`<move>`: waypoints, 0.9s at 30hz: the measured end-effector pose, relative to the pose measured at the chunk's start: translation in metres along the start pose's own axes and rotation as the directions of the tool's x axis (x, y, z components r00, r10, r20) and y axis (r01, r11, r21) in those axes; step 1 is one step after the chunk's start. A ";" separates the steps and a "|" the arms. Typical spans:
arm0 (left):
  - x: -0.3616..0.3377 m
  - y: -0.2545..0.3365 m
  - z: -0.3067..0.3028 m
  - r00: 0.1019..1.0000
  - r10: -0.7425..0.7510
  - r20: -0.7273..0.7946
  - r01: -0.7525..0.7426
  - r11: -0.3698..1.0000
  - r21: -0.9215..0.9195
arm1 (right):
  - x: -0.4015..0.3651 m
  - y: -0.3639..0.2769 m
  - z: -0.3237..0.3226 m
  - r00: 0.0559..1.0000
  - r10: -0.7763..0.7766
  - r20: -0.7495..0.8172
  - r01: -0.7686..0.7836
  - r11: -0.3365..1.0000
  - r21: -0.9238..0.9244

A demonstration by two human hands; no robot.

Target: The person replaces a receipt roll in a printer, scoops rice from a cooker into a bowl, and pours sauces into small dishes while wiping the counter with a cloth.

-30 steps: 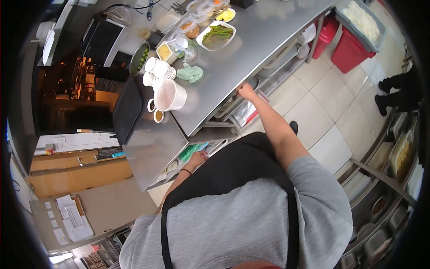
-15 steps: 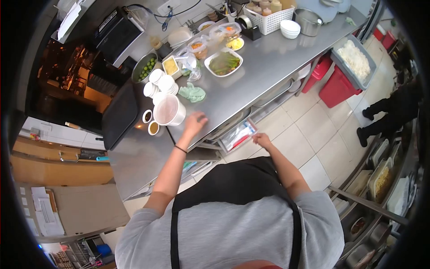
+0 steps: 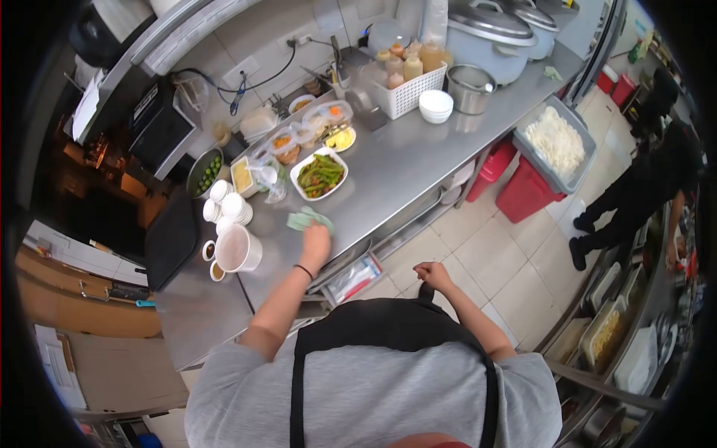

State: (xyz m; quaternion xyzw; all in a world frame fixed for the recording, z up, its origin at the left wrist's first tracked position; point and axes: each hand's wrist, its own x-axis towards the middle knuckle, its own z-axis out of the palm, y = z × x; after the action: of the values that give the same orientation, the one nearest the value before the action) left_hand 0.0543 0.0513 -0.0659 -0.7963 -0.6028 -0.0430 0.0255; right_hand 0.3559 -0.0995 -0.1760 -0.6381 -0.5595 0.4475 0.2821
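Observation:
My left hand (image 3: 317, 243), with a dark band at the wrist, is on a pale green cloth (image 3: 300, 219) at the front of the steel counter. Its fingers are closed on the cloth's near side, and part of the cloth sticks out beyond them. Just past the cloth stands a white dish of green vegetables (image 3: 320, 175). To the left are a white tub (image 3: 239, 250), stacked white cups (image 3: 234, 207) and two small sauce cups, one being a brown sauce cup (image 3: 217, 272). My right hand (image 3: 435, 275) hangs over the floor in front of my apron, fingers curled, nothing visible in them.
Along the counter (image 3: 388, 168) sit a bottle basket (image 3: 409, 93), white bowls (image 3: 435, 106) and a steel pot (image 3: 470, 88). A grey tub of white food (image 3: 556, 145) rests on a red bin (image 3: 523, 196). Another person (image 3: 635, 194) stands at the right.
My left hand has reached forward from the counter edge and taken hold of the green cloth. My right hand stays low with curled fingers. The view has shifted.

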 end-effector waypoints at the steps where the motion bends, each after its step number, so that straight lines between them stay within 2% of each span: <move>1: 0.006 0.027 0.003 0.998 0.064 0.023 -0.063 0.998 -0.019 | 0.009 0.001 -0.014 1.000 0.004 0.007 -0.005 0.996 0.085; 2: 0.011 0.056 0.002 0.991 0.131 0.028 -0.129 0.989 -0.067 | 0.018 0.002 -0.025 1.000 0.008 0.017 -0.011 0.985 0.170; 3: 0.015 0.085 -0.001 0.980 0.195 0.030 -0.191 0.975 -0.116 | 0.027 -0.002 -0.036 1.000 -0.001 0.020 -0.002 0.986 0.166; 5: 0.026 0.135 0.000 0.961 0.267 0.071 -0.238 0.931 -0.277 | 0.041 -0.025 -0.059 0.990 0.104 0.100 -0.142 0.827 0.544; 6: 0.030 0.157 0.001 0.949 0.308 0.065 -0.247 0.856 -0.454 | 0.045 -0.039 -0.070 0.981 0.126 0.148 -0.193 0.726 0.660; 7: 0.033 0.176 0.002 0.937 0.346 0.045 -0.248 0.749 -0.615 | 0.051 -0.049 -0.077 0.982 0.112 0.152 -0.184 0.738 0.649; 8: 0.034 0.192 -0.002 0.908 0.418 0.034 -0.282 0.668 -0.689 | 0.055 -0.056 -0.082 0.981 0.093 0.168 -0.192 0.474 0.860; 9: 0.035 0.205 -0.010 0.875 0.483 0.010 -0.312 0.580 -0.753 | 0.062 -0.060 -0.089 0.981 0.064 0.185 -0.193 0.159 0.968; 10: 0.034 0.214 -0.020 0.873 0.481 -0.084 -0.373 0.546 -0.750 | 0.077 -0.049 -0.091 0.994 -0.025 0.103 -0.103 0.031 0.994; 11: 0.033 0.221 -0.032 0.864 0.473 -0.174 -0.432 0.516 -0.740 | 0.084 -0.053 -0.103 0.991 -0.055 0.119 -0.116 0.058 0.992; 13: 0.035 0.219 -0.062 0.890 0.399 -0.221 -0.417 0.515 -0.749 | 0.086 -0.085 -0.131 0.983 0.054 -0.174 0.148 0.320 0.936; 14: 0.037 0.213 -0.074 0.901 0.358 -0.244 -0.405 0.498 -0.767 | 0.089 -0.101 -0.140 0.988 0.025 -0.155 0.138 0.330 0.934; 15: 0.040 0.204 -0.083 0.908 0.332 -0.256 -0.401 0.511 -0.760 | 0.092 -0.115 -0.148 0.953 -0.013 -0.304 0.265 0.522 0.811; 16: 0.043 0.193 -0.091 0.936 0.284 -0.207 -0.335 0.539 -0.773 | 0.099 -0.125 -0.153 0.894 -0.083 -0.441 0.375 0.679 0.631; 17: 0.046 0.181 -0.096 0.958 0.238 -0.158 -0.268 0.561 -0.783 | 0.111 -0.127 -0.151 0.897 -0.104 -0.430 0.381 0.677 0.630; 18: 0.048 0.172 -0.096 0.978 0.167 -0.123 -0.196 0.552 -0.811 | 0.122 -0.127 -0.144 0.845 -0.376 -0.380 0.476 0.853 0.213; 19: 0.050 0.161 -0.096 0.979 0.151 -0.134 -0.196 0.555 -0.809 | 0.129 -0.127 -0.136 0.778 -0.591 -0.213 0.543 0.803 -0.245; 20: 0.052 0.151 -0.095 0.988 0.108 -0.107 -0.147 0.508 -0.848 | 0.129 -0.135 -0.120 0.774 -0.616 -0.144 0.448 0.694 -0.563; 21: 0.054 0.142 -0.094 0.995 0.067 -0.076 -0.099 0.458 -0.883 | 0.127 -0.142 -0.103 0.780 -0.621 -0.077 0.311 0.492 -0.813; 22: 0.056 0.134 -0.092 0.995 0.056 -0.084 -0.101 0.461 -0.882 | 0.134 -0.137 -0.089 0.773 -0.630 -0.070 0.322 0.485 -0.813; 24: 0.056 0.124 -0.086 0.999 0.010 -0.034 -0.035 0.482 -0.875 | 0.158 -0.124 -0.065 0.679 -0.700 0.220 0.598 0.355 -0.719; 27: 0.060 0.114 -0.072 1.000 -0.008 0.030 0.030 0.453 -0.891 | 0.205 -0.118 -0.067 0.688 -0.694 0.213 0.588 0.360 -0.724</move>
State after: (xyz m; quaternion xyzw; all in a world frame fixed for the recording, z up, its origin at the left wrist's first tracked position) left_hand 0.1777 0.0713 0.0126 -0.6858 -0.5004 -0.3435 -0.4016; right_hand 0.3556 0.1337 -0.0968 -0.4509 -0.8739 -0.0123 0.1813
